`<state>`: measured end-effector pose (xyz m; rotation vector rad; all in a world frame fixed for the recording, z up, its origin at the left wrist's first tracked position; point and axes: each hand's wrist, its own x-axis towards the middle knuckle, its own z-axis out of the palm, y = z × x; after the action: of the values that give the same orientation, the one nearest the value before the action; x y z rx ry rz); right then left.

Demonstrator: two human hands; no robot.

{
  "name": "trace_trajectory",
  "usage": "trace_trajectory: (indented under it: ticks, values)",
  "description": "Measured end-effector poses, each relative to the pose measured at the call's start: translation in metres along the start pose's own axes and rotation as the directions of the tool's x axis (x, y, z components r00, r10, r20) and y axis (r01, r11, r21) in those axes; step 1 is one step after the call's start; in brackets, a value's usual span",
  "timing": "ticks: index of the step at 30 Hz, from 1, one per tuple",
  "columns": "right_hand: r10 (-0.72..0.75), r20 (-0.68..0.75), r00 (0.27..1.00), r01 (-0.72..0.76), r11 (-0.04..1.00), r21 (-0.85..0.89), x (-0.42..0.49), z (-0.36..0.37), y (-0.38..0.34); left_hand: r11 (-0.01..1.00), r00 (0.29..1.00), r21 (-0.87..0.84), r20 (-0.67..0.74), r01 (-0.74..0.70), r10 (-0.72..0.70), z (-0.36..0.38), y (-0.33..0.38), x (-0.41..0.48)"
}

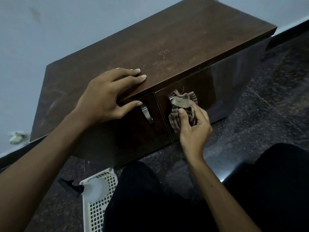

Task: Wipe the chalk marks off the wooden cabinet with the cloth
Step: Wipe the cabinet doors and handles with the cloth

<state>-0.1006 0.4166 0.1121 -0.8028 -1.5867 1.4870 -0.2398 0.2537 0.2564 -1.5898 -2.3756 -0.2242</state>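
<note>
A low dark wooden cabinet (167, 44) stands against a pale wall, with two front doors. My left hand (107, 97) rests on the front edge of its top, fingers straight over the top and thumb under the lip above the left door. My right hand (194, 126) grips a bunched, striped brown cloth (183, 102) and holds it against the right door, over that door's handle. Faint pale marks (163, 53) show on the cabinet top. The left door's metal handle (147, 113) is in plain view.
A white perforated plastic basket (100, 203) sits on the dark speckled floor by my left knee, with a clear spray bottle (93, 188) with a black trigger in it. My legs in black trousers (167, 198) fill the lower frame. A small crumpled object (16, 137) lies left of the cabinet.
</note>
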Motion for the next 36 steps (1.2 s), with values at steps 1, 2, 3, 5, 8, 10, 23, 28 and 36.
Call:
trace_trajectory:
  ticks: [1, 2, 3, 5, 8, 10, 23, 28, 36]
  values:
    - [0.040, 0.012, 0.999, -0.040, 0.999, 0.003, 0.000, 0.001, 0.007, 1.000, 1.000, 0.000, 0.002, -0.001, 0.001, 0.000, 0.000, 0.000]
    - [0.097, 0.034, 0.995, -0.097, 0.995, 0.011, -0.001, 0.001, 0.014, 1.000, 1.000, 0.000, 0.001, -0.001, 0.001, 0.000, -0.001, 0.000]
    - [0.162, 0.063, 0.985, -0.164, 0.986, 0.035, -0.002, 0.002, 0.020, 1.000, 1.000, 0.000, 0.000, -0.002, 0.002, 0.000, -0.001, 0.000]
    - [0.288, 0.117, 0.950, -0.302, 0.945, 0.123, -0.005, 0.004, 0.029, 1.000, 1.000, 0.004, -0.003, -0.003, 0.003, -0.001, -0.002, 0.000]
    - [0.360, 0.114, 0.926, -0.378, 0.893, 0.244, -0.006, 0.006, 0.025, 1.000, 1.000, 0.010, -0.001, -0.004, 0.004, 0.000, -0.002, 0.000]
    - [0.323, 0.090, 0.942, -0.335, 0.901, 0.274, -0.003, 0.007, 0.017, 1.000, 1.000, 0.011, 0.000, -0.002, 0.002, 0.000, -0.002, 0.000]
    - [0.290, 0.125, 0.949, -0.311, 0.928, 0.204, 0.002, 0.002, 0.020, 1.000, 1.000, 0.011, 0.007, -0.002, 0.002, 0.001, -0.002, 0.001]
    - [0.449, 0.214, 0.867, -0.497, 0.779, 0.382, -0.005, 0.007, 0.016, 1.000, 1.000, 0.011, 0.016, 0.003, -0.003, 0.000, 0.000, 0.001]
    - [0.585, 0.343, 0.735, -0.675, 0.585, 0.450, -0.026, 0.023, 0.008, 1.000, 1.000, 0.021, 0.024, 0.008, -0.009, 0.000, 0.000, 0.000]
